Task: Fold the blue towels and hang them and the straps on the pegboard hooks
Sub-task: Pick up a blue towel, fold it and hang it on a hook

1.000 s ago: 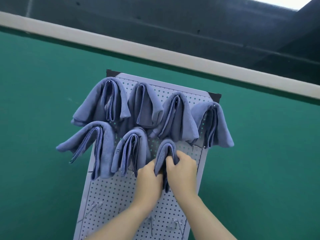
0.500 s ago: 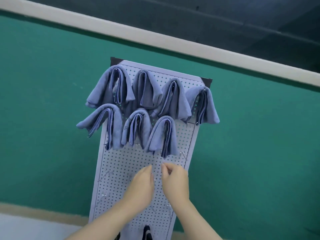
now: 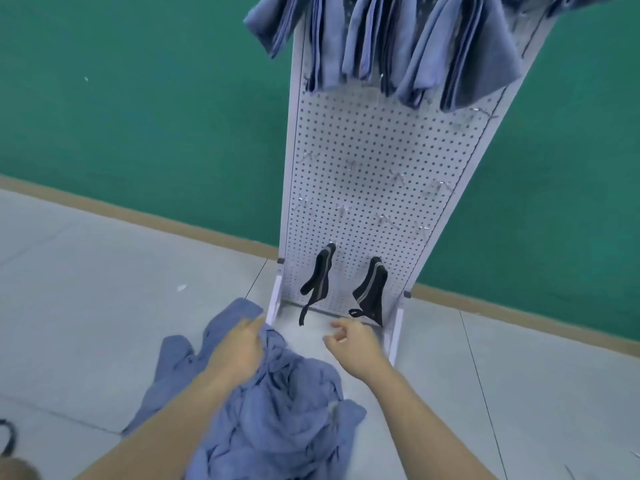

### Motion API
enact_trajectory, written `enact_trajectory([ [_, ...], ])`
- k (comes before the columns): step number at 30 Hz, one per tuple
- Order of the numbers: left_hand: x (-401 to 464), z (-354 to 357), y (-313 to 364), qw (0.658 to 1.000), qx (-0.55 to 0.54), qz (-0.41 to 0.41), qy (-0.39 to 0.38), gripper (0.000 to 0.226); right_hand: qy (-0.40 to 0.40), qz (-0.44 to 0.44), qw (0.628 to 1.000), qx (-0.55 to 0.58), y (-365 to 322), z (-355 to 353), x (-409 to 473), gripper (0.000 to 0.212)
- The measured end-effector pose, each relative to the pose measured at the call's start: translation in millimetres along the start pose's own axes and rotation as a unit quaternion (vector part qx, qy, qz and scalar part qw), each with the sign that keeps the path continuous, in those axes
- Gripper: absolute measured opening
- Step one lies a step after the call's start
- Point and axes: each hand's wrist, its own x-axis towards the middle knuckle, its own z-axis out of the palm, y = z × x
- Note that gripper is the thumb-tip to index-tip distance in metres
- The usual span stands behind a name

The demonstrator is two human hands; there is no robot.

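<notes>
A white pegboard (image 3: pixel 374 140) leans against the green wall. Several folded blue towels (image 3: pixel 391 39) hang from its upper hooks. Two black straps (image 3: pixel 320 275) (image 3: pixel 372 289) hang from hooks near its bottom. A pile of loose blue towels (image 3: pixel 277 403) lies on the grey floor before the board. My left hand (image 3: pixel 239 348) reaches down onto the top of the pile, fingers on the cloth. My right hand (image 3: pixel 349 341) hovers just right of the pile with loosely curled fingers, holding nothing.
Several bare metal hooks (image 3: pixel 398 178) stick out of the pegboard's middle rows. A dark curved object (image 3: pixel 8 441) lies at the left edge of the floor. Grey floor tiles stretch to both sides.
Both hands let go of the hung towel and dropped from the pegboard's upper rows to the floor pile. The view has swung downward with them.
</notes>
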Motion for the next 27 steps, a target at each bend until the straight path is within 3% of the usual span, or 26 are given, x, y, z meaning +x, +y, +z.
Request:
enact_trajectory([
  [5,-7,42,-78,0.961,0.243,0.051,-0.125,0.063,-0.082,0.069,0.994,-0.022,71,66,20,0.05],
  [10,3,89,-87,0.942,0.246,0.059,-0.222,0.084,-0.176,0.082,0.981,-0.021,114,131,18,0.065],
  [13,17,117,-80,0.929,0.259,0.086,-0.249,0.076,-0.229,0.06,0.971,-0.034,130,157,21,0.072],
  [17,33,131,-60,0.924,0.292,0.149,-0.197,0.034,-0.242,0.013,0.963,-0.118,141,168,31,0.015],
  [21,43,126,-41,0.973,0.141,0.139,-0.116,0.009,-0.189,-0.006,0.974,-0.125,139,157,47,0.042],
  [23,51,116,-30,0.994,0.014,0.11,-0.02,0.017,-0.129,-0.015,0.99,-0.061,129,137,54,0.044],
  [27,71,63,8,0.969,-0.197,0.029,0.143,0.012,0.073,-0.053,0.993,0.075,76,67,63,0.036],
])
